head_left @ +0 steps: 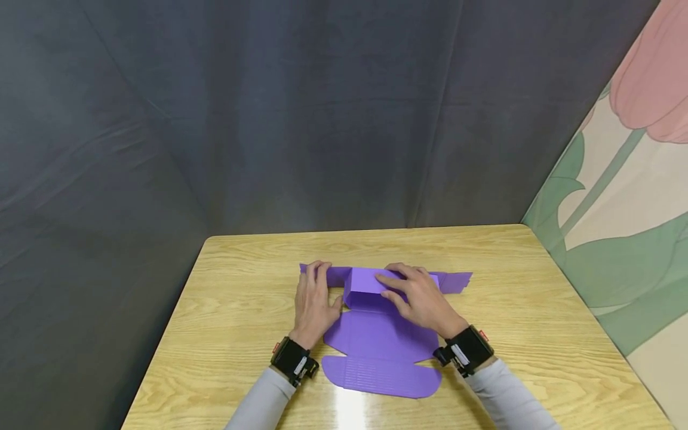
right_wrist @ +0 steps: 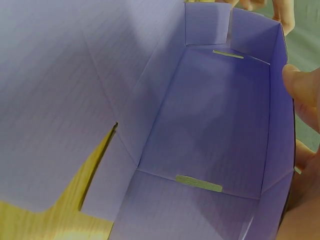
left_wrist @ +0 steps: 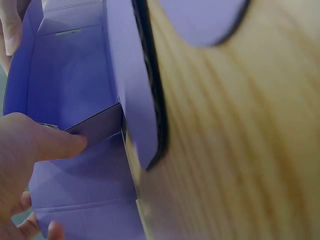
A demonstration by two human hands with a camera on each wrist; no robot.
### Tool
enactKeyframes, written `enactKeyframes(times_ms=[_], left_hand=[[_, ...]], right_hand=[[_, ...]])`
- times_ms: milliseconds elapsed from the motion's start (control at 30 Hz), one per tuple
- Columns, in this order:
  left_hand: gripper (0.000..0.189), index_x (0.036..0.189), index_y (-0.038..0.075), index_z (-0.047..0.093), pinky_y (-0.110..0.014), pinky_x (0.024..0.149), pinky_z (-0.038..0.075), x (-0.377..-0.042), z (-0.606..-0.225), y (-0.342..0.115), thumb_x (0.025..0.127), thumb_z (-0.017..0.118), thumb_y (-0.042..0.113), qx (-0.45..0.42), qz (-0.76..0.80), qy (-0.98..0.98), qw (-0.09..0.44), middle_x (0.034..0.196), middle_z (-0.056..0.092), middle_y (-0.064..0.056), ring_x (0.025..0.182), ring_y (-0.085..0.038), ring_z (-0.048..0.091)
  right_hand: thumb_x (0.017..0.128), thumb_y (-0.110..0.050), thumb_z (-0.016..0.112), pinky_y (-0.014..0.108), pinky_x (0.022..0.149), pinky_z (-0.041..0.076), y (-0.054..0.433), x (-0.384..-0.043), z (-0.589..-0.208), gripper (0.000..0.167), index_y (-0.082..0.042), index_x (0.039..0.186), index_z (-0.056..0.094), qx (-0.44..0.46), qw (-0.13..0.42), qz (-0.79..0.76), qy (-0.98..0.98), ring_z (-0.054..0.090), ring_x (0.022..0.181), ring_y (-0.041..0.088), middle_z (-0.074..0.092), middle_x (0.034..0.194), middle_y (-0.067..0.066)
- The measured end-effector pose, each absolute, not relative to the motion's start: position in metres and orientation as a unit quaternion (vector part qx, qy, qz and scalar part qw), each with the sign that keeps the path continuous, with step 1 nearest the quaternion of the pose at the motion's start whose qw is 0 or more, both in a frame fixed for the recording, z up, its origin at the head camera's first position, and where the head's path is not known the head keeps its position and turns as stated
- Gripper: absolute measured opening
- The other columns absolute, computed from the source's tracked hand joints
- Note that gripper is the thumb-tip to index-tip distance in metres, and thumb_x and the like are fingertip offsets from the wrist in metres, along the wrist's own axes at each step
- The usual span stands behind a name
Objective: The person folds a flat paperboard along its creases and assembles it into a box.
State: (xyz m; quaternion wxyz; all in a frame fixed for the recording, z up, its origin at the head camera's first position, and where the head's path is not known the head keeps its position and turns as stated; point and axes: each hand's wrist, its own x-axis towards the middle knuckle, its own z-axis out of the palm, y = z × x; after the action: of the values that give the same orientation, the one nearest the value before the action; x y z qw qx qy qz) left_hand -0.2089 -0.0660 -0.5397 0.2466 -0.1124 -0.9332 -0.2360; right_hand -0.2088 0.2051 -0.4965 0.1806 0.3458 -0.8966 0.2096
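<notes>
A partly folded purple cardboard box (head_left: 392, 334) lies on the table, its broad panel and rounded flap (head_left: 381, 377) spread toward me. At the far side, its raised walls form a trough (right_wrist: 210, 120) with slots in its floor. The left hand (head_left: 313, 301) grips the trough's left end. In the left wrist view its thumb (left_wrist: 60, 142) presses a small end flap (left_wrist: 102, 125), with other fingers beyond the side piece. From the right, the right hand (head_left: 421, 295) holds the raised wall (head_left: 368, 279), fingers bent over it; some fingertips are hidden.
The wooden table (head_left: 242, 280) has its far edge against a dark curtain (head_left: 322, 119). On the right hangs a floral cloth (head_left: 618, 209). Side flaps of the box stick out left and right (head_left: 455, 282). Cameras are strapped to both wrists.
</notes>
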Motion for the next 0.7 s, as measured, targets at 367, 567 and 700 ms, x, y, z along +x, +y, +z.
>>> enactKeyframes(times_ms=[367, 567, 700], left_hand=[[0.079, 0.134, 0.013, 0.06, -0.064, 0.106, 0.027, -0.2078, -0.5365, -0.0642, 0.069, 0.098, 0.034, -0.095, -0.187, -0.939, 0.271, 0.14, 0.057, -0.009, 0.139, -0.046, 0.038], [0.073, 0.127, 0.011, 0.061, -0.067, 0.106, 0.023, -0.2069, -0.5341, -0.063, 0.069, 0.099, 0.034, -0.1, -0.187, -0.937, 0.279, 0.133, 0.065, -0.01, 0.14, -0.046, 0.042], [0.074, 0.127, 0.011, 0.061, -0.064, 0.1, 0.027, -0.2058, -0.532, -0.0618, 0.07, 0.099, 0.036, -0.099, -0.177, -0.937, 0.283, 0.122, 0.071, -0.01, 0.122, -0.041, 0.052]], right_hand=[[0.1, -0.025, 0.074, 0.064, 0.105, 0.048, 0.2061, -0.2096, -0.4979, 0.039, -0.015, 0.138, 0.074, 0.349, 0.19, 0.21, -0.893, 0.067, 0.125, 0.034, 0.067, 0.138, 0.018], [0.102, -0.028, 0.072, 0.064, 0.109, 0.047, 0.2057, -0.2083, -0.4969, 0.04, -0.016, 0.14, 0.073, 0.339, 0.173, 0.213, -0.9, 0.065, 0.129, 0.035, 0.067, 0.141, 0.017], [0.104, -0.029, 0.069, 0.063, 0.11, 0.046, 0.2056, -0.2083, -0.4969, 0.039, -0.016, 0.141, 0.072, 0.335, 0.165, 0.213, -0.903, 0.064, 0.13, 0.034, 0.066, 0.141, 0.017]])
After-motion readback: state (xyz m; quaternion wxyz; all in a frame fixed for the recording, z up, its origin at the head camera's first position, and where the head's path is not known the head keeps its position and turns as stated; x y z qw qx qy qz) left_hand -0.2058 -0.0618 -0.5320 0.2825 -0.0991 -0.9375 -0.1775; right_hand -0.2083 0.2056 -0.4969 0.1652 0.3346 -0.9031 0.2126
